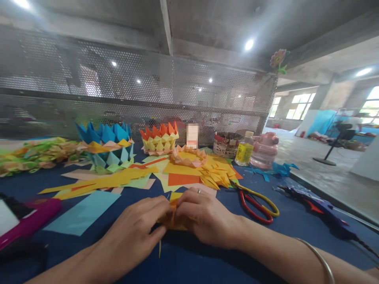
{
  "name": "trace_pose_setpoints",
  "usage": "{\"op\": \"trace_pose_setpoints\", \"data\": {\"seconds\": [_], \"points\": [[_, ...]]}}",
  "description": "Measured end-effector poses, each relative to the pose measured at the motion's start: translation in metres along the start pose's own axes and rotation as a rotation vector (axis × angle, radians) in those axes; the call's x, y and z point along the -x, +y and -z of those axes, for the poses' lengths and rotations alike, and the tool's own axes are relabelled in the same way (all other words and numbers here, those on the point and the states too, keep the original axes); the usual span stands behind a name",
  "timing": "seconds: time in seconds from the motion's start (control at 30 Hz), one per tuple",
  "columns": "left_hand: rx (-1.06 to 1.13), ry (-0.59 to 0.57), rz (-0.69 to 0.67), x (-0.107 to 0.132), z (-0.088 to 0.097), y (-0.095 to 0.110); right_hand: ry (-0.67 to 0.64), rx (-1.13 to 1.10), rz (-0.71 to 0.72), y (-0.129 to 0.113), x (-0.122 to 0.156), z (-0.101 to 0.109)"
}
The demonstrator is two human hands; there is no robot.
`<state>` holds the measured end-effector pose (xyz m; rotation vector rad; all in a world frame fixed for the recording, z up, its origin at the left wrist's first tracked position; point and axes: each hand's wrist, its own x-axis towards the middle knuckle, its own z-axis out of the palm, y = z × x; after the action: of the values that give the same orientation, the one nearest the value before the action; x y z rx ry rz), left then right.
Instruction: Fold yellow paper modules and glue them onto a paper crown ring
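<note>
My left hand (145, 223) and my right hand (204, 217) meet over the blue tabletop, both with curled fingers closed on a piece of orange-yellow paper (177, 227). Most of that paper is hidden behind the fingers, so its folds cannot be made out. Just beyond my hands lie flat paper sheets, among them an orange one (183, 180), and a pile of folded yellow paper pieces (217, 173). Behind these sits a ring of peach folded paper (189, 156). A light-blue paper sheet (84, 213) lies left of my left hand.
Scissors (257, 203) with red and yellow handles and a dark blue glue gun (319, 209) lie to the right. Folded-paper baskets, one blue-topped (106, 146) and one orange-topped (160, 138), stand at the back. A yellow-labelled bottle (244, 150) and a pink jug (264, 152) stand back right, before a perforated metal screen (148, 90).
</note>
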<state>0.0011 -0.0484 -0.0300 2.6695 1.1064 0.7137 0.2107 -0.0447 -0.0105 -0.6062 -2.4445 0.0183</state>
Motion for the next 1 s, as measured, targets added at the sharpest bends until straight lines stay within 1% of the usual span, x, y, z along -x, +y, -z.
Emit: {"op": "trace_pose_setpoints", "data": {"seconds": [0.1, 0.27, 0.33, 0.43, 0.5, 0.57, 0.67, 0.77, 0.87, 0.93, 1.0], "points": [[0.023, 0.014, -0.014, 0.0, 0.0, -0.001, 0.009, -0.011, -0.004, 0.007, 0.002, 0.001], [0.087, 0.013, -0.056, 0.001, -0.001, -0.008, -0.044, -0.037, -0.048, 0.013, 0.003, 0.003], [0.093, 0.017, -0.072, 0.001, -0.001, -0.009, -0.061, -0.014, -0.089, 0.011, 0.002, 0.005], [0.11, 0.023, -0.094, 0.001, 0.0, -0.01, -0.065, 0.027, -0.187, 0.009, -0.001, 0.009], [0.128, 0.026, -0.112, 0.001, 0.0, -0.01, -0.068, 0.04, -0.259, 0.01, -0.002, 0.011], [0.14, 0.029, -0.122, 0.001, 0.002, -0.01, -0.082, 0.04, -0.301, 0.012, -0.002, 0.012], [0.155, 0.012, -0.11, 0.001, 0.005, -0.009, -0.125, -0.004, -0.28, 0.016, 0.0, 0.014], [0.192, -0.012, -0.074, 0.0, 0.008, -0.008, -0.182, -0.096, -0.2, 0.018, 0.001, 0.016], [0.265, -0.023, -0.062, -0.002, 0.011, -0.008, -0.209, -0.161, -0.138, 0.018, 0.001, 0.018], [0.293, -0.026, -0.068, -0.002, 0.011, -0.009, -0.211, -0.169, -0.135, 0.017, 0.001, 0.019], [0.269, -0.023, -0.075, -0.001, 0.011, -0.01, -0.224, -0.177, -0.137, 0.018, 0.001, 0.019]]}}
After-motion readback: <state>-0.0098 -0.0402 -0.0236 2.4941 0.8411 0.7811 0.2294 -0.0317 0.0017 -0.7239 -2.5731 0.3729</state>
